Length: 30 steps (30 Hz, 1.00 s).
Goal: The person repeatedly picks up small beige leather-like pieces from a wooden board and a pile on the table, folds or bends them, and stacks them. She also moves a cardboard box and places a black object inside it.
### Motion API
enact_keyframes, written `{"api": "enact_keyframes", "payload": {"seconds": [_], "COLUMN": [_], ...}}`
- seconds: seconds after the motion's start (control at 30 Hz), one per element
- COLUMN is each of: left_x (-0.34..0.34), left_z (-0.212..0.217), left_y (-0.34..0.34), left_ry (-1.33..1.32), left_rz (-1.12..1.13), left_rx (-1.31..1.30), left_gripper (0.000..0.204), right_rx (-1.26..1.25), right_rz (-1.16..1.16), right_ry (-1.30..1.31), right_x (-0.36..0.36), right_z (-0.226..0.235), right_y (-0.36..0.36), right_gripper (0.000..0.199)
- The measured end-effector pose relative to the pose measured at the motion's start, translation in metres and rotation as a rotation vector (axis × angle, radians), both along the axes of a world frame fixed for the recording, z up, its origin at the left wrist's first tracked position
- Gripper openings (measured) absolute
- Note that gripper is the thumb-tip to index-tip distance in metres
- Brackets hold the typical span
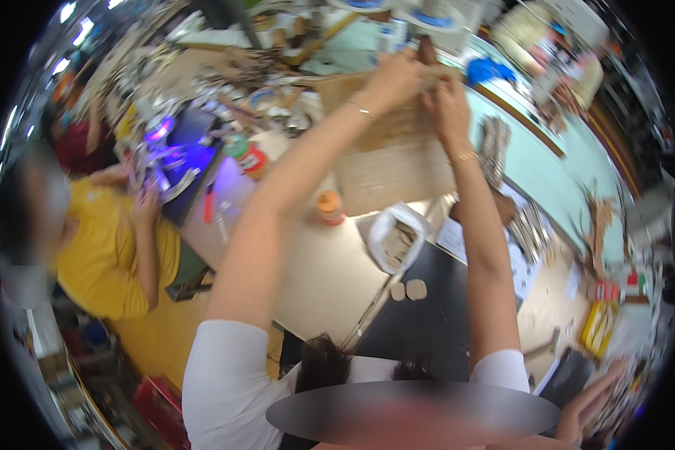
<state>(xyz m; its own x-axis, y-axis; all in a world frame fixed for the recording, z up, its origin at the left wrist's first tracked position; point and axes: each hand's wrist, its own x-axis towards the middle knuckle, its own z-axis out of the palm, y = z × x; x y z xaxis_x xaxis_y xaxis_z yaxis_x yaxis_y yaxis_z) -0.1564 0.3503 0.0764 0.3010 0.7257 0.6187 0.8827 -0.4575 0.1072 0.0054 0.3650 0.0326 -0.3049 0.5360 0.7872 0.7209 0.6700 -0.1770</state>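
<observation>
- Hands over a worn, tan rectangular board: the left hand (399, 75) and the right hand (448, 109) stood close together above the far part of the board (386, 165), with fingers bent inward. Blur hid the fingertips; whether either was clamped on anything could not be told.
- Brown, narrow, tapered piece (427, 51): it showed just beyond the fingers, between the two hands. Contact with them could not be confirmed. If held only by its edge, it might have slipped or twisted, a loose pinch being the likely cause.
- Reach: both arms extended far across the pale beige, flat surface (322, 277). Such a stretch could have cost steadiness and led to misplaced finger work.
- Squat bottle with an orange cap (329, 208): it stood near the board's near left corner, where a returning left forearm might have tipped it.
- White, open-mouthed plastic bag (381, 229) with thin tan pieces inside: set just below the board, it could have been knocked and spilled by a low sweep of the right arm.
- Bundle of grey-brown, narrow strips (493, 146): lying just beside the right forearm, it risked being scattered by an outward swing of the elbow.
</observation>
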Motion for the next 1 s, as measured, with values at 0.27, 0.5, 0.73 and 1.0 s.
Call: {"api": "enact_keyframes", "payload": {"seconds": [0.27,0.5,0.73,1.0], "left_x": [0.000,-0.024,-0.022,0.039], "left_z": [0.005,0.043,0.115,0.112], "left_y": [0.008,0.010,-0.090,-0.243], "left_ry": [-0.213,-0.697,-1.002,-1.230], "left_rz": [-0.024,-0.168,-0.328,-0.370], "left_rx": [-0.102,-0.006,-0.534,-0.838], "left_gripper": [0.009,0.017,0.040,0.029], "right_rx": [-0.054,-0.351,-0.647,-0.873], "right_rz": [-0.062,0.140,0.471,0.819], "right_ry": [0.040,0.658,1.087,0.914], "right_x": [-0.004,0.022,0.060,0.114], "right_z": [0.000,-0.006,0.033,0.076], "right_y": [-0.001,0.009,-0.064,-0.239], "right_gripper": [0.013,0.018,0.022,0.006]}}
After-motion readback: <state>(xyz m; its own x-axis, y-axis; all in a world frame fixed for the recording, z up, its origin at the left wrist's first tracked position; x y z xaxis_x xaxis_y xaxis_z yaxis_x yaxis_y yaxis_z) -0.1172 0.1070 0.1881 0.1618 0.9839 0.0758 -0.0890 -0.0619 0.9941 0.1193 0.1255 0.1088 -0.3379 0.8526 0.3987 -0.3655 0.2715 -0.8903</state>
